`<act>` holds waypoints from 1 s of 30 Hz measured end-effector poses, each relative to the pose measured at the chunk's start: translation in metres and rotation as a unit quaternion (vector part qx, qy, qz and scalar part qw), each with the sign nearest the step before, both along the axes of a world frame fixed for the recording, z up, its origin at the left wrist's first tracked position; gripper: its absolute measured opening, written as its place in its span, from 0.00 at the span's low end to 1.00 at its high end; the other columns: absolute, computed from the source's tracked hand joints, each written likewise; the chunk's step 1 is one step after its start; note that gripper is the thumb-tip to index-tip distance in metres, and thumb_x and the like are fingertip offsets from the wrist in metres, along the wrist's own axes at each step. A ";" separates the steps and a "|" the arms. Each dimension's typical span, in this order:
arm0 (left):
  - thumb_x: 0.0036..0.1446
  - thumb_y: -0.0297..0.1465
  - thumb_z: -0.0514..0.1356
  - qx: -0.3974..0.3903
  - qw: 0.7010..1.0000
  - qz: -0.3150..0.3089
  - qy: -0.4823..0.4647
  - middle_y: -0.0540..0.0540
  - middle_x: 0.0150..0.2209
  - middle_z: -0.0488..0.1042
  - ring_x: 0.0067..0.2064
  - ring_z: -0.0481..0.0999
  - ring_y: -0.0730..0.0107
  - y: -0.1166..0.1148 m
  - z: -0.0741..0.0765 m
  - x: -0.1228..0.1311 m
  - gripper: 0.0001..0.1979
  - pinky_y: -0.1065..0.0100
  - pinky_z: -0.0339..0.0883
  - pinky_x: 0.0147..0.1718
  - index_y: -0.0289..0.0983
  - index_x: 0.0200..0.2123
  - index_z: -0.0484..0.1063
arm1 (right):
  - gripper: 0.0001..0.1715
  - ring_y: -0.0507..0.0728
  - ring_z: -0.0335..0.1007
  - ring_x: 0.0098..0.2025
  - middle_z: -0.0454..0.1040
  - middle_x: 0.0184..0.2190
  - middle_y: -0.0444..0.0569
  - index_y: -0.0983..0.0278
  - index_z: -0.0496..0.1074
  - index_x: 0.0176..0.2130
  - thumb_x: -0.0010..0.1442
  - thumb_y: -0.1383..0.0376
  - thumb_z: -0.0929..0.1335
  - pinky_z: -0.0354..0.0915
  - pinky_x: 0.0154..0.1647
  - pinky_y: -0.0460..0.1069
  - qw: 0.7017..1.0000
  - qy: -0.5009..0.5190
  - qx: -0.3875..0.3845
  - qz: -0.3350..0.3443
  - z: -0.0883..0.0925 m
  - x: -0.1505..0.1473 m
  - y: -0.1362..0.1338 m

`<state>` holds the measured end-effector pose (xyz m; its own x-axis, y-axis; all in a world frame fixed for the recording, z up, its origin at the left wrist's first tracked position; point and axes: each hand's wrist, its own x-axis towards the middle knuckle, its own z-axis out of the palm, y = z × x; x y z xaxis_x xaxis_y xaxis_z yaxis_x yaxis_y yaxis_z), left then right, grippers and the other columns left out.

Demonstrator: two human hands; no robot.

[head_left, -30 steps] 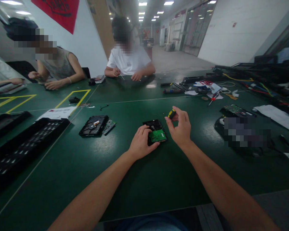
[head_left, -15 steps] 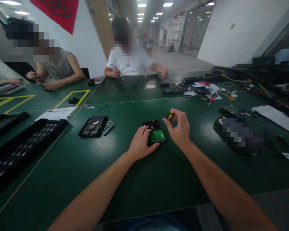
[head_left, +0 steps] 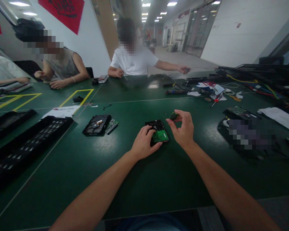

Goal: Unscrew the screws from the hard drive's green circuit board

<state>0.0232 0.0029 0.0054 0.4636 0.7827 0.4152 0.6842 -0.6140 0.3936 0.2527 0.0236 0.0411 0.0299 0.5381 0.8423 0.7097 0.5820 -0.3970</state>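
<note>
A hard drive (head_left: pixel 156 124) with a green circuit board (head_left: pixel 161 136) on its upper side lies on the table in front of me. My left hand (head_left: pixel 144 143) grips it from the left, fingers over the far side and thumb along the near edge. Just right of the drive, my right hand (head_left: pixel 185 129) pinches the dark, yellow-marked handle of a screwdriver (head_left: pixel 174 115) between thumb and fingers. The shaft is too thin and dark to follow clearly down to the drive.
Left of my hands lie another hard drive (head_left: pixel 96 124) and a loose circuit board (head_left: pixel 112 126). A long black tray (head_left: pixel 36 141) stands farther left. Cables and parts (head_left: pixel 214 88) cover the right back. Across the table sits a person in white (head_left: pixel 135 62); another person (head_left: pixel 65 69) sits left.
The screwdriver handle has turned, showing its dark side instead of the yellow one. The person across has stretched an arm out to the right. A hand has appeared at the left edge.
</note>
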 end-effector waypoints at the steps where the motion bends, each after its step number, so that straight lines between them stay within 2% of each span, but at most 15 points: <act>1: 0.63 0.48 0.66 -0.001 1.000 0.000 0.002 0.34 0.64 0.67 0.68 0.66 0.43 0.000 0.000 0.000 0.29 0.43 0.66 0.67 0.38 0.60 0.70 | 0.27 0.60 0.75 0.42 0.74 0.50 0.52 0.53 0.66 0.63 0.68 0.56 0.73 0.79 0.41 0.58 1.000 0.001 0.002 -0.004 0.000 0.000 0.000; 9: 0.62 0.48 0.67 -0.008 1.000 0.002 -0.004 0.35 0.64 0.67 0.68 0.66 0.43 -0.001 0.002 0.000 0.28 0.42 0.66 0.67 0.40 0.59 0.71 | 0.30 0.61 0.80 0.47 0.75 0.59 0.54 0.53 0.61 0.69 0.73 0.60 0.68 0.79 0.50 0.60 0.997 0.037 -0.053 0.039 -0.005 -0.004 0.001; 15: 0.62 0.48 0.67 -0.009 1.000 0.005 -0.001 0.35 0.64 0.67 0.68 0.66 0.43 0.000 0.001 0.000 0.28 0.42 0.66 0.66 0.39 0.59 0.71 | 0.31 0.60 0.77 0.42 0.74 0.53 0.52 0.53 0.64 0.66 0.68 0.57 0.73 0.79 0.44 0.59 0.999 0.026 -0.028 0.020 -0.006 0.000 0.002; 18: 0.62 0.48 0.67 -0.007 1.000 0.006 -0.002 0.35 0.64 0.67 0.68 0.66 0.43 0.000 0.000 0.001 0.28 0.42 0.67 0.66 0.39 0.59 0.71 | 0.31 0.60 0.75 0.40 0.73 0.51 0.52 0.53 0.65 0.65 0.67 0.56 0.74 0.79 0.44 0.60 1.000 0.008 -0.015 0.004 -0.004 0.000 0.001; 21: 0.62 0.48 0.67 -0.007 1.000 0.005 -0.002 0.36 0.64 0.67 0.68 0.66 0.43 0.000 0.000 0.001 0.27 0.42 0.67 0.66 0.41 0.59 0.71 | 0.31 0.61 0.76 0.42 0.74 0.52 0.52 0.52 0.64 0.68 0.70 0.57 0.71 0.79 0.46 0.61 1.000 -0.008 -0.015 -0.003 -0.002 -0.001 0.000; 25: 0.62 0.49 0.67 -0.010 1.000 0.006 -0.002 0.35 0.64 0.67 0.68 0.66 0.43 0.001 0.000 0.001 0.28 0.41 0.66 0.67 0.41 0.58 0.72 | 0.35 0.62 0.79 0.45 0.75 0.57 0.55 0.53 0.57 0.73 0.72 0.59 0.67 0.79 0.49 0.62 0.999 0.016 -0.040 0.022 -0.004 -0.005 0.000; 30: 0.62 0.50 0.66 -0.008 1.000 0.006 0.003 0.35 0.64 0.67 0.68 0.66 0.43 0.001 -0.002 0.000 0.29 0.42 0.66 0.66 0.40 0.59 0.71 | 0.33 0.61 0.79 0.43 0.75 0.56 0.55 0.53 0.61 0.70 0.70 0.58 0.70 0.80 0.48 0.61 0.999 0.027 -0.035 0.014 -0.007 -0.006 0.000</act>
